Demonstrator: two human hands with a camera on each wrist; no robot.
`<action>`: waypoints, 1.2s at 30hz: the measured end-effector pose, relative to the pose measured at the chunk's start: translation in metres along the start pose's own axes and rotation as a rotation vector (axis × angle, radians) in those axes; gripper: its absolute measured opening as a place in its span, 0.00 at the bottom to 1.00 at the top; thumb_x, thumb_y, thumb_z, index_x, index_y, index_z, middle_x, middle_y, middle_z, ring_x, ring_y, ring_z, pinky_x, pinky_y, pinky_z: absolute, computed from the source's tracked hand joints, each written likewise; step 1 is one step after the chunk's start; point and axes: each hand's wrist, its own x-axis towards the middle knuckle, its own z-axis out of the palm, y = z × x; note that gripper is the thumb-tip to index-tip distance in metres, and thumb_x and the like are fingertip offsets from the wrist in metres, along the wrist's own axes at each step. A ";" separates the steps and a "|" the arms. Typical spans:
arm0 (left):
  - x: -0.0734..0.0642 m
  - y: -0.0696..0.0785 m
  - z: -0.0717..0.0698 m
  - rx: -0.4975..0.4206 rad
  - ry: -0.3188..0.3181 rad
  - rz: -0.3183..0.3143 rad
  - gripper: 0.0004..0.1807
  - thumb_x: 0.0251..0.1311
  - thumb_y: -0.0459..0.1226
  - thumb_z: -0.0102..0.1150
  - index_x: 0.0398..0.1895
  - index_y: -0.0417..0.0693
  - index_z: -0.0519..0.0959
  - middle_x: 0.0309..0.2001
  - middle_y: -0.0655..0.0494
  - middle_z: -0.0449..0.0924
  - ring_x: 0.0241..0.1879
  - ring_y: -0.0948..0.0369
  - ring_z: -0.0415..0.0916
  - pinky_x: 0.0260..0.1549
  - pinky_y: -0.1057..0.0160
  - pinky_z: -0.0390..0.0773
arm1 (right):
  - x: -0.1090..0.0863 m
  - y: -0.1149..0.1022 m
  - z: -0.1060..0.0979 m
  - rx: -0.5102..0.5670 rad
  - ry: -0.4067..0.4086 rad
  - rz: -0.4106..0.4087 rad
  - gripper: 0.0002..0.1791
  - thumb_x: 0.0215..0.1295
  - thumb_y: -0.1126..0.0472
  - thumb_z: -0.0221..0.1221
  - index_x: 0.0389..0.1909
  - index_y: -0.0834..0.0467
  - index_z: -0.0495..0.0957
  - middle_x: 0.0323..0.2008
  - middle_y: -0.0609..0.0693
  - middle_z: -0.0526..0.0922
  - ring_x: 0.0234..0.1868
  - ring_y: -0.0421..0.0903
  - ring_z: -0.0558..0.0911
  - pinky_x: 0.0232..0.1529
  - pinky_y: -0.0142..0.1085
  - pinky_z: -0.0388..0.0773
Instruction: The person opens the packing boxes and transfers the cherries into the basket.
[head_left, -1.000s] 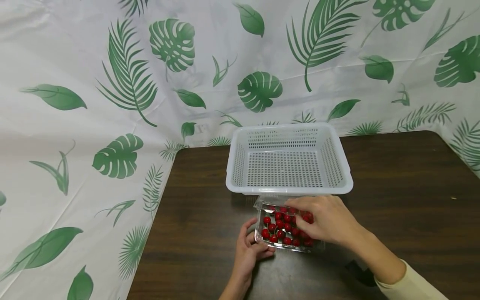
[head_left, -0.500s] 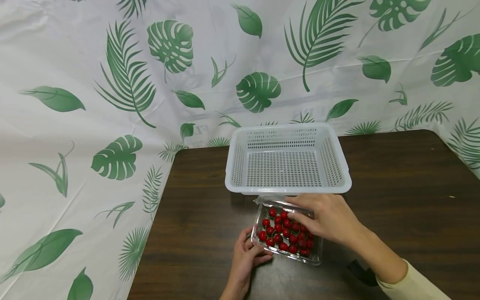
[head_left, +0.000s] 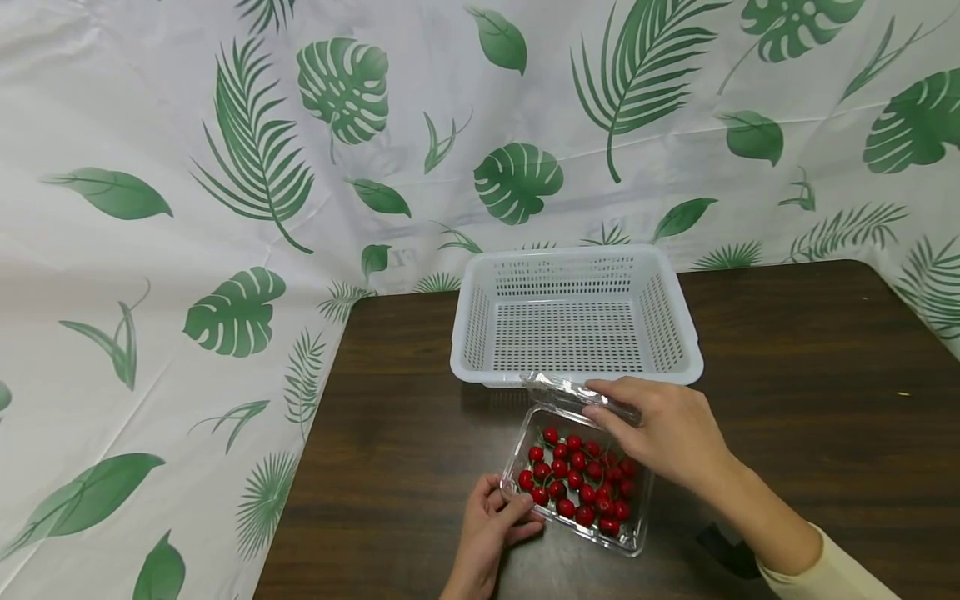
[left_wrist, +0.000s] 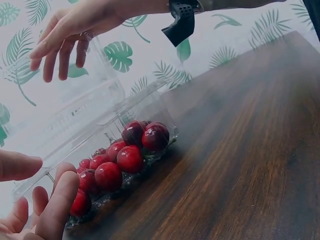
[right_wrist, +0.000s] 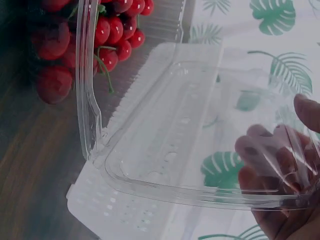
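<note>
evidently, the clear plastic clamshell box (head_left: 628, 546) of round red cherries (head_left: 575, 479) is resting on the dark wood-grain counter (head_left: 397, 467), before the white perforated plastic basket (head_left: 566, 337). it is probably feeling light, flexible and slick, its rim corners offering the best hold. the right hand (head_left: 667, 425) is pinching its clear plastic lid (head_left: 564, 395); the left hand (head_left: 487, 529) is keeping curled fingers round the near-left corner, how firmly being hard to tell. since the earlier frame, the lid is standing higher and the box is sitting nearer the person.
</note>
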 end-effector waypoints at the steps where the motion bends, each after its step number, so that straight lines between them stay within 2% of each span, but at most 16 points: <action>1: 0.000 0.000 -0.001 0.001 -0.004 -0.001 0.16 0.59 0.25 0.60 0.46 0.37 0.64 0.33 0.50 0.79 0.29 0.56 0.83 0.32 0.59 0.84 | 0.000 0.000 -0.001 0.000 0.001 0.022 0.19 0.52 0.49 0.72 0.46 0.48 0.87 0.37 0.42 0.87 0.20 0.34 0.72 0.19 0.34 0.70; 5: -0.001 0.000 -0.004 0.006 -0.017 -0.004 0.15 0.59 0.25 0.61 0.43 0.38 0.65 0.33 0.50 0.79 0.29 0.56 0.83 0.31 0.59 0.84 | -0.002 0.000 -0.004 0.002 -0.006 0.094 0.19 0.52 0.49 0.72 0.46 0.48 0.87 0.37 0.43 0.88 0.18 0.33 0.66 0.18 0.32 0.67; 12: -0.001 0.004 -0.010 0.020 -0.028 -0.005 0.16 0.59 0.25 0.61 0.46 0.36 0.66 0.32 0.51 0.77 0.28 0.57 0.82 0.31 0.60 0.84 | -0.009 0.001 -0.012 0.014 -0.032 0.202 0.19 0.52 0.47 0.72 0.47 0.46 0.87 0.39 0.44 0.87 0.25 0.38 0.75 0.22 0.40 0.71; 17: 0.002 0.011 -0.015 0.046 -0.054 0.003 0.18 0.60 0.26 0.59 0.51 0.32 0.67 0.33 0.51 0.78 0.28 0.59 0.81 0.31 0.61 0.84 | -0.015 0.002 -0.023 0.048 -0.124 0.323 0.21 0.58 0.43 0.67 0.52 0.46 0.85 0.23 0.39 0.81 0.24 0.42 0.71 0.22 0.40 0.65; 24: 0.011 0.021 -0.020 0.088 -0.089 0.013 0.21 0.61 0.25 0.56 0.57 0.30 0.67 0.34 0.51 0.77 0.29 0.60 0.80 0.31 0.61 0.84 | -0.023 0.008 -0.037 0.111 -0.182 0.449 0.22 0.65 0.43 0.61 0.57 0.46 0.82 0.25 0.43 0.80 0.20 0.41 0.66 0.22 0.38 0.61; 26: 0.014 0.025 -0.021 0.102 -0.094 0.015 0.22 0.61 0.24 0.55 0.59 0.28 0.66 0.34 0.52 0.77 0.30 0.60 0.80 0.32 0.61 0.84 | -0.026 0.011 -0.040 0.159 -0.212 0.488 0.23 0.67 0.44 0.60 0.59 0.48 0.80 0.23 0.44 0.77 0.19 0.40 0.66 0.20 0.36 0.62; 29: 0.018 0.029 -0.022 0.131 -0.110 0.023 0.23 0.62 0.24 0.55 0.60 0.27 0.66 0.34 0.52 0.76 0.30 0.60 0.80 0.33 0.60 0.84 | -0.032 0.016 -0.045 0.246 -0.248 0.535 0.24 0.69 0.46 0.59 0.60 0.53 0.79 0.27 0.46 0.80 0.23 0.38 0.73 0.19 0.34 0.67; 32: 0.023 0.033 -0.023 0.156 -0.130 0.035 0.24 0.61 0.24 0.56 0.61 0.26 0.66 0.33 0.53 0.76 0.30 0.60 0.80 0.33 0.60 0.84 | -0.039 0.023 -0.049 0.376 -0.289 0.574 0.25 0.70 0.50 0.58 0.62 0.59 0.76 0.37 0.51 0.85 0.29 0.41 0.78 0.23 0.34 0.75; 36: 0.031 0.038 -0.025 0.188 -0.147 0.041 0.24 0.61 0.23 0.56 0.61 0.26 0.68 0.33 0.55 0.76 0.29 0.61 0.80 0.32 0.62 0.84 | -0.050 0.034 -0.053 0.542 -0.332 0.615 0.23 0.73 0.55 0.55 0.64 0.63 0.72 0.44 0.53 0.85 0.34 0.42 0.82 0.26 0.39 0.81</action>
